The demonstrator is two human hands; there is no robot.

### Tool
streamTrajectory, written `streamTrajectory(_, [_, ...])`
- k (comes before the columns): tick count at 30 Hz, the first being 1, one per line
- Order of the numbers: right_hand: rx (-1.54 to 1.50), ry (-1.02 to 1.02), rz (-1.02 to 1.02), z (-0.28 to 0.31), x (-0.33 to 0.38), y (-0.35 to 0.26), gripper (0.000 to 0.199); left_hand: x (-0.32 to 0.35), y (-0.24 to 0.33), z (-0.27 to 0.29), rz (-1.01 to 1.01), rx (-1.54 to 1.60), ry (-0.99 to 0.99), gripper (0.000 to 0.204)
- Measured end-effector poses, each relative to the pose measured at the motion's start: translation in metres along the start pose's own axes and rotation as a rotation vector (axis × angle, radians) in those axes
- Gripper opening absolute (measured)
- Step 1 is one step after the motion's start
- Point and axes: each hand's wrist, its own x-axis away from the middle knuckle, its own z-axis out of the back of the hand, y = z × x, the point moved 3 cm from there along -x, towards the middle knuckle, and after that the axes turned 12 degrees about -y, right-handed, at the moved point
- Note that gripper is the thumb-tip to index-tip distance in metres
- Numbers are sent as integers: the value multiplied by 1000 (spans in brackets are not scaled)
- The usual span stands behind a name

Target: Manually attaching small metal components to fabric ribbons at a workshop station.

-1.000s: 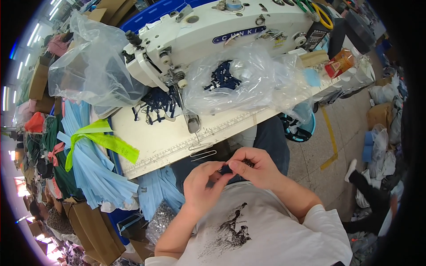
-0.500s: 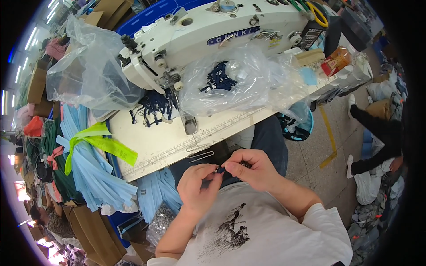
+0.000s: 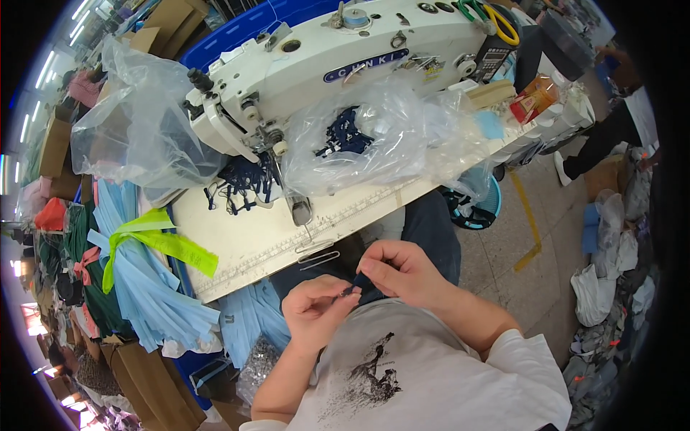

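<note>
My left hand [image 3: 316,309] and my right hand [image 3: 402,271] meet in front of my chest, below the table edge. Both pinch a small dark navy fabric piece [image 3: 357,286] between the fingertips. Above them stands a white sewing machine [image 3: 338,65] on a pale table [image 3: 251,237]. A heap of dark blue pieces [image 3: 241,183] lies by the needle. A clear plastic bag [image 3: 374,136] holding more navy pieces rests on the table to the right of the needle.
Another crumpled clear bag [image 3: 136,136] sits at the table's left. Light blue cloth tied with a neon green strip [image 3: 154,241] hangs at the left. Scissors [image 3: 489,14] lie on the machine. Cardboard boxes [image 3: 154,381] stand lower left; bagged scraps [image 3: 611,287] lie on the floor.
My hands stay together on the small dark piece, fingers shifting slightly. A person at the right has moved up along the aisle.
</note>
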Motion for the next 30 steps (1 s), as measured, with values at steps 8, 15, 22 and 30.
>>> streamTrajectory(8, [135,-4,65,-2,1,-7,14,-3,7,9,-32,-367,-128,33])
streamTrajectory(15, [23,63,62,0,0,2,16,-2,2,0,14,13,-44,26])
streamTrajectory(22, [25,19,39,-5,-8,-9,18,3,2,5,-23,173,-122,33])
streamTrajectory(30, [743,403,402,31,-62,-126,26,-29,17,55,8,-354,364,16])
